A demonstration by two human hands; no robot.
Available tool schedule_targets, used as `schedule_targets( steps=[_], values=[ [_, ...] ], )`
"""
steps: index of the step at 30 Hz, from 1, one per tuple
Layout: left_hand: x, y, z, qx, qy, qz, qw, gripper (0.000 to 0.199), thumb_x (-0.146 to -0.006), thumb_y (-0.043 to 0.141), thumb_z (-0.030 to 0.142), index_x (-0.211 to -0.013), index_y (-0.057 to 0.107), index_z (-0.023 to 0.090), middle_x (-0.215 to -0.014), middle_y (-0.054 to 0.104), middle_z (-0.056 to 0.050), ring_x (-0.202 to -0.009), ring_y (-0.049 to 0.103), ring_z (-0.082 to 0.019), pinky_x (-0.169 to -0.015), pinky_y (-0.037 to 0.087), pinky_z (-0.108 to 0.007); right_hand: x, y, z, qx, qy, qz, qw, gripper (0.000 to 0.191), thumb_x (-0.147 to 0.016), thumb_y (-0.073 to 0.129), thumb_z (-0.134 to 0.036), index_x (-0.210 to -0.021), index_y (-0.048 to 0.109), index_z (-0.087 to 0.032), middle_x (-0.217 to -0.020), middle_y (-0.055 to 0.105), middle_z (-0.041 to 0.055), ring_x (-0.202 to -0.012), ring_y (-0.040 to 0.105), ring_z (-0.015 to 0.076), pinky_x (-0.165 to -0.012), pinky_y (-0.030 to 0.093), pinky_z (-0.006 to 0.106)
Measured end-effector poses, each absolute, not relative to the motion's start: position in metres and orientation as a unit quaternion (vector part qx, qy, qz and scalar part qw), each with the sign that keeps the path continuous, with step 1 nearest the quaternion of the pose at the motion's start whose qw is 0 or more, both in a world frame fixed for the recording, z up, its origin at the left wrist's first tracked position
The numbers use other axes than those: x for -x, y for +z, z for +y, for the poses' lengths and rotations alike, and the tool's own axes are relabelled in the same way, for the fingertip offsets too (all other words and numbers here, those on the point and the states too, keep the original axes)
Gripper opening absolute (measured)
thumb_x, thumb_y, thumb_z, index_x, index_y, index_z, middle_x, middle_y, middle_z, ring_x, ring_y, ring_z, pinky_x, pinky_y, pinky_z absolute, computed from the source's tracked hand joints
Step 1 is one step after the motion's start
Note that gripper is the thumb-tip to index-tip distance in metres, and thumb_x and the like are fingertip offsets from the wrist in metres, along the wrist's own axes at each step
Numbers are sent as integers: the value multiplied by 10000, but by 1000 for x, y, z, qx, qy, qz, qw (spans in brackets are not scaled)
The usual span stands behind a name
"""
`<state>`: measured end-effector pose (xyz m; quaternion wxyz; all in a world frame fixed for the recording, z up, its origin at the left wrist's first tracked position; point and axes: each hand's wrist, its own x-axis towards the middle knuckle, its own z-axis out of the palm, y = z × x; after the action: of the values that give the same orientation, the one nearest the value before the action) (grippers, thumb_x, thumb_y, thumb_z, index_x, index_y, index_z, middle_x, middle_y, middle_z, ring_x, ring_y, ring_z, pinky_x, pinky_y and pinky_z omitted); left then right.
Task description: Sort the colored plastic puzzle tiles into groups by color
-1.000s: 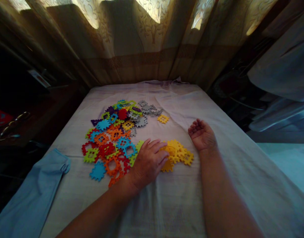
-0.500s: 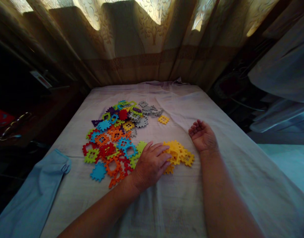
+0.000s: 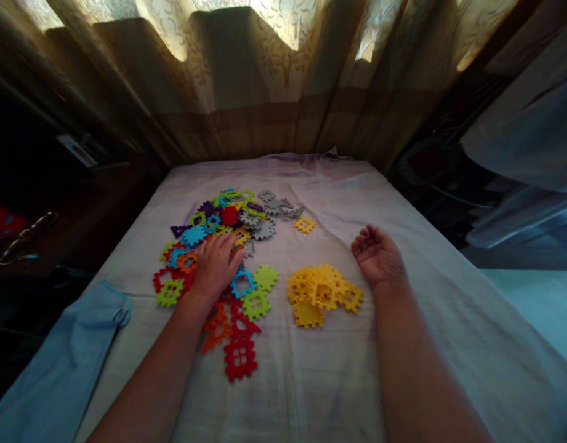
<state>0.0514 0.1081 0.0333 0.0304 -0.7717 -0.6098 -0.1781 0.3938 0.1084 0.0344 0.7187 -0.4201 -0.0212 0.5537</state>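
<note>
My left hand [image 3: 215, 264] lies palm down over the mixed pile of toothed plastic building tiles, fingers stretched out, hiding the tiles beneath. Near its fingertips is a yellow window tile [image 3: 241, 236]. A blue frame tile [image 3: 243, 283] and a green window tile [image 3: 256, 304] lie to its right. A heap of yellow tiles [image 3: 324, 287] stands apart, between my two hands. My right hand [image 3: 378, 255] rests palm up right of that heap, fingers loosely curled, holding nothing.
Grey tiles [image 3: 278, 206] lie together at the back of the pile, with a lone yellow tile [image 3: 305, 225] beside them. A red window tile [image 3: 240, 359] lies nearest me. Blue cloth [image 3: 61, 363] hangs over the left edge of the sheet-covered surface [image 3: 329, 387]. A curtain [image 3: 283, 117] stands behind.
My left hand has moved from the yellow heap leftward onto the mixed pile, leaving more yellow tiles in view. A red window tile now shows near me. My right hand stays put.
</note>
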Motion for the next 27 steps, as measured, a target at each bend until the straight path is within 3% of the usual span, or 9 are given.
schedule_targets(
  steps=[7,12,21,27],
  values=[
    [-53,33,107,783,-112,-611,-15,394,-950,444,422,-1269,614,264,-1387,601,-72,-1371,442,-332,-1146,240,-615,-396,28,110,408,556,-43,723,57,-793,660,-195,-764,612,-183,-605,639,-57,-491,592,65,-481,524,164],
    [-54,33,106,789,-115,-604,-6,394,-948,444,407,-1279,610,272,-1362,620,-78,-1346,465,-336,-1140,227,-628,-398,25,110,407,558,-46,722,62,-804,651,-196,-763,607,-183,-605,635,-59,-497,596,64,-482,526,161],
    [-61,38,102,807,-139,-571,54,247,-943,462,341,-983,693,264,-1118,733,-60,-1137,582,-281,-1130,247,-602,-398,26,110,414,554,-47,721,60,-810,638,-196,-761,606,-185,-612,639,-59,-498,595,63,-491,529,166],
    [-62,34,100,808,-145,-570,33,234,-923,506,360,-997,706,262,-1261,683,-63,-1278,509,-330,-1126,229,-649,-398,26,110,417,557,-48,717,59,-810,637,-191,-760,607,-185,-608,639,-61,-494,592,60,-490,527,163]
  ],
)
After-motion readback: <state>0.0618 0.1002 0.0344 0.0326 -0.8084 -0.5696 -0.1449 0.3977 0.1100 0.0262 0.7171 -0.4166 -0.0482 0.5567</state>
